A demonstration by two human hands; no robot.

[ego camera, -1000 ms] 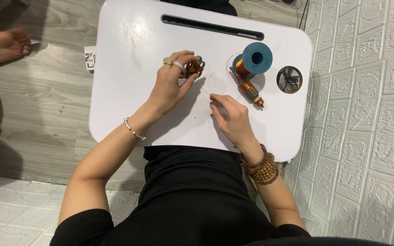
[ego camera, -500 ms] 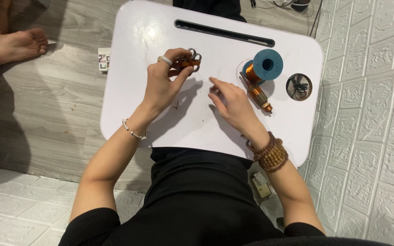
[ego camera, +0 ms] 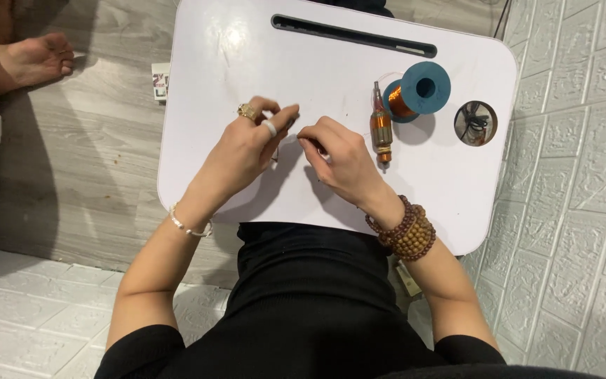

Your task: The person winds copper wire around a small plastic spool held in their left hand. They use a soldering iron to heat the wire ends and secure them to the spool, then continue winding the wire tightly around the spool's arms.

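— Currently, status? 
— Left hand (ego camera: 247, 147) and right hand (ego camera: 341, 161) pinch something small, hidden, at frame centre. 
— Risk? 
— Thin wire could snag; copper spool (ego camera: 419, 91), upper right, may roll off the white table (ego camera: 212, 63).

One small package (ego camera: 160, 81) is noted. It lies on the grey wood-look floor (ego camera: 99, 140), just beside the left edge of the white surface (ego camera: 219, 56), and is partly hidden under that edge. It is box-shaped and mainly white, with dark and reddish printed patches on the visible face; the print is too small to make out further.

A second flat, pale rectangular item (ego camera: 408, 279) shows below the near edge of the surface, beside the person's right forearm. It appears to carry a label, but whether it is a package or a device cannot be told.

No signs or screens are in view.
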